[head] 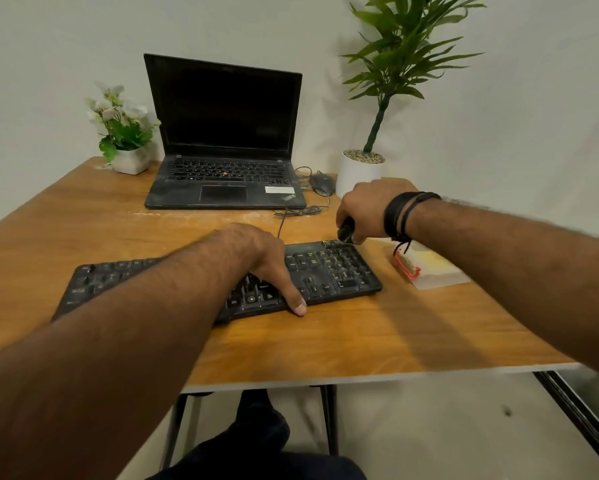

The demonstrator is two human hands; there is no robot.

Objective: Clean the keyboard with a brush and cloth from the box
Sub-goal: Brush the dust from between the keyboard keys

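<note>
A black keyboard (329,268) lies across the middle of the wooden table (343,341). My left hand (256,254) rests flat on its middle keys, thumb reaching over the near edge. My right hand (364,209) grips a dark brush (346,232) above the keyboard's far right corner, with the bristle end touching the top edge there. A clear box (429,268) with a red clip and something yellow inside sits just right of the keyboard, partly behind my right wrist. I cannot make out a cloth for certain.
An open black laptop (225,174) stands at the back centre. A wired mouse (322,183) and its cable lie beside it. A small flower pot (130,161) is at the back left, a tall potted plant (358,171) at the back right.
</note>
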